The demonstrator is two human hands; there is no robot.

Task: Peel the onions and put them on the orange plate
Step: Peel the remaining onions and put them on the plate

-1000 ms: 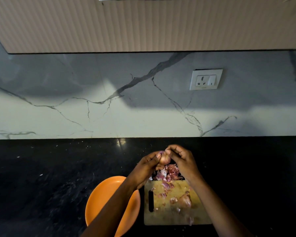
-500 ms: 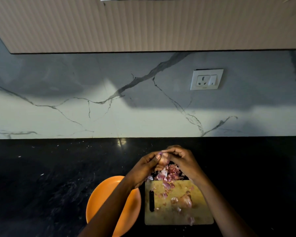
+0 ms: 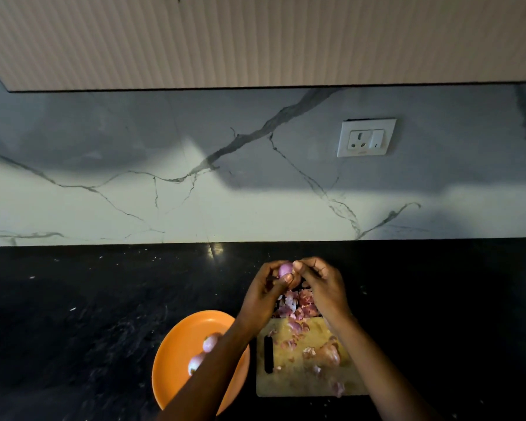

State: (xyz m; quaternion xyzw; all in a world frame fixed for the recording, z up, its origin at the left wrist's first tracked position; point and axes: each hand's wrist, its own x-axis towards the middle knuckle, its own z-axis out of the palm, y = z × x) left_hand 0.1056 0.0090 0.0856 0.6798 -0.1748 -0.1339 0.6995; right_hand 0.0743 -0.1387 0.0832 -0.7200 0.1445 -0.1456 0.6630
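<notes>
A small pink onion (image 3: 286,270) is held up over the far end of the wooden cutting board (image 3: 298,381). My left hand (image 3: 263,294) grips it from the left, thumb across its front. My right hand (image 3: 322,287) pinches its top right side with the fingertips. A heap of purple peels (image 3: 298,306) lies below the hands at the board's far edge. One unpeeled brown onion (image 3: 328,354) rests on the board. The orange plate (image 3: 176,350) sits left of the board, with two peeled onions (image 3: 210,341) on it, partly hidden by my left forearm.
The board and plate lie on a black stone counter (image 3: 88,314). A white marble backsplash (image 3: 134,192) rises behind it, with a wall socket (image 3: 365,137) at the right. Loose peel scraps (image 3: 337,387) dot the board. A ribbed beige cabinet (image 3: 255,38) hangs overhead.
Both hands stay closed around the same onion. My right fingertips have shifted over its top, and more of its pink flesh now shows. The camera has tilted slightly, bringing the peeled onions into view.
</notes>
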